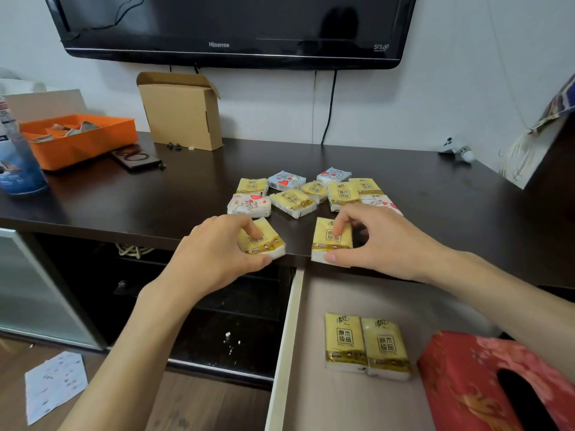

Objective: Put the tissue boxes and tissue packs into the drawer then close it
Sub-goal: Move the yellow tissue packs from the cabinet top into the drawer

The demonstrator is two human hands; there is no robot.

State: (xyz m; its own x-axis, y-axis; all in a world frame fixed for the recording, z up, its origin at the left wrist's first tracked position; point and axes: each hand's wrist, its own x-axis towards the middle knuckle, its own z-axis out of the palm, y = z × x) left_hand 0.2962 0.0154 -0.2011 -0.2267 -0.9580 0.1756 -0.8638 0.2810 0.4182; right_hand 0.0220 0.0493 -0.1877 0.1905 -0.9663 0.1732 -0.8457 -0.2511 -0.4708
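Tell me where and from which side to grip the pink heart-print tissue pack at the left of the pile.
Probably pinch the pink heart-print pack across its short sides, coming from above and its left: it lies flat, that side is free, while a yellow pack crowds its right and the left hand works just in front.

Yellow-and-gold tissue packs (367, 345) with dark characters in the pale drawer (284, 343), a red tissue box (466, 381) with pink and gold floral pattern, pale blue packs (285, 180) and pink packs (249, 205) printed with red hearts on the dark brown cabinet top (435, 194), an orange tray (77, 144).
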